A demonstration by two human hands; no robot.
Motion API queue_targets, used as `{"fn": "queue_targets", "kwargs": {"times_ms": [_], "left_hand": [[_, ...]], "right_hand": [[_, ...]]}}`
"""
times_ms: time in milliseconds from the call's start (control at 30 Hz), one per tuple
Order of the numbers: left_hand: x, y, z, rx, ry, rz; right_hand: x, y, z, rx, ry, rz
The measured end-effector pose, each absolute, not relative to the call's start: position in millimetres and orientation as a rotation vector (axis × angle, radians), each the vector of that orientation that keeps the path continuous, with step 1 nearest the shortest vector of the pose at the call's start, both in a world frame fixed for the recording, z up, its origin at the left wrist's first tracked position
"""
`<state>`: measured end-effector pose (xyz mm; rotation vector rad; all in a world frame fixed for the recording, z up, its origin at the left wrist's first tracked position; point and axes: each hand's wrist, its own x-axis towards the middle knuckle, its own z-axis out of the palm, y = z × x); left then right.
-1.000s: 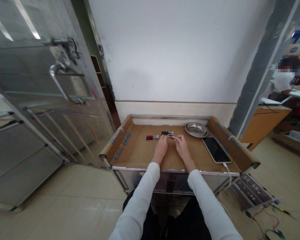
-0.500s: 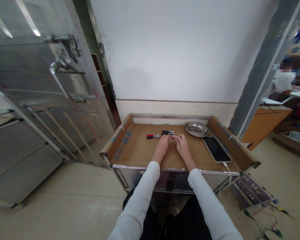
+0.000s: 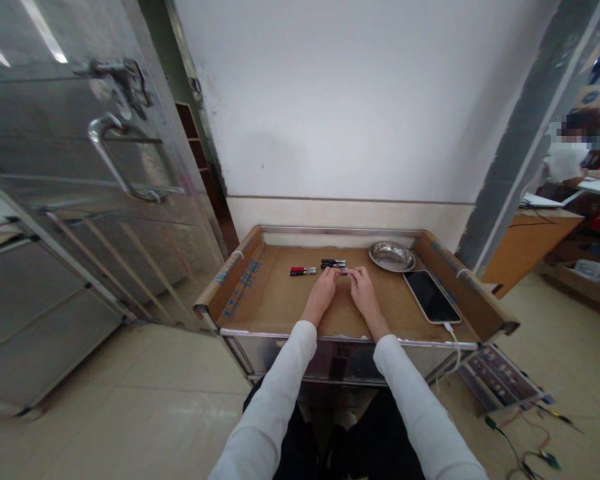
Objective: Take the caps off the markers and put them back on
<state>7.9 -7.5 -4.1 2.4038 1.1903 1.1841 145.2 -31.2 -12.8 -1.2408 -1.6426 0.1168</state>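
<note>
My left hand and my right hand meet over the brown cardboard lining a metal cart. Their fingertips pinch a small slim dark piece, mostly covered by the fingers; its kind is too small to make out. Just beyond my left fingers lie several black pen-like pieces with silvery ends. To their left, a red and a black piece of similar shape lie side by side.
At the cart's back right stands a round shallow steel dish. A phone with a white cable lies near the right cardboard wall. A metal door is at left; a box with leads sits on the floor. A person is at far right.
The view has shifted slightly. Both hands stay together at nearly the same spot, with the fingers still on the small piece. The pieces on the cardboard have not moved.
</note>
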Motion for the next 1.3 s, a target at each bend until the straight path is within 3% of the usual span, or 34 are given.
{"fn": "queue_targets", "kwargs": {"times_ms": [467, 1300], "left_hand": [[5, -19, 9, 2.191, 1.190, 1.187], [5, -15, 1, 2.600, 1.462, 0.868]], "right_hand": [[145, -31, -12, -1.192, -1.725, 0.254], [157, -30, -20, -1.450, -1.480, 0.061]]}}
